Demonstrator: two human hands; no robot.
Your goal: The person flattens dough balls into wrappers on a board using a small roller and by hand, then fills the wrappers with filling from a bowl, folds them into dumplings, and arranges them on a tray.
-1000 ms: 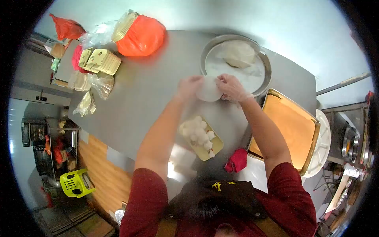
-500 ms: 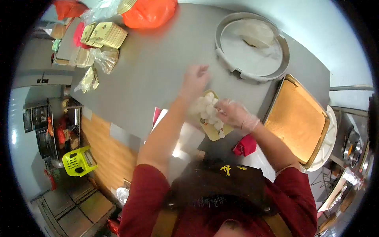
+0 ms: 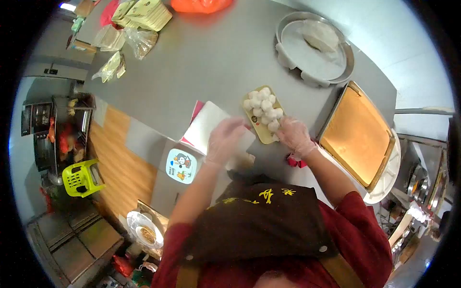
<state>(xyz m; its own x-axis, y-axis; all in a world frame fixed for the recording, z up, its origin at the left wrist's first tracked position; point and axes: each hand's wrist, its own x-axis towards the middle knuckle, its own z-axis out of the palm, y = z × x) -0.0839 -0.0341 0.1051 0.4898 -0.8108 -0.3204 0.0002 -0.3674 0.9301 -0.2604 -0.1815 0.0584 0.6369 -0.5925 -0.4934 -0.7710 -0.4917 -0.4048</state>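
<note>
While the gloved right hand (image 3: pixel 295 137) was at the near right side of the yellow tray (image 3: pixel 263 133), its fingers were bunched narrowly, though whether they gripped the rim or a ball could not be told. Blur softened the left hand (image 3: pixel 226 138), loosely curled by a white sheet (image 3: pixel 206 122), too smeared to show whether it held anything. White balls (image 3: pixel 264 103) clustered on the tray, which lay on the tabletop (image 3: pixel 201 62); they looked light, soft and easily dented, best lifted with loose fingertips. The tray seemed thin and apt to flex, steadiest if held by both long edges. Rightward, the baking pan (image 3: pixel 393 145) and round pan (image 3: pixel 349 62) narrowed the room; tabletop stretched wider leftward.
</note>
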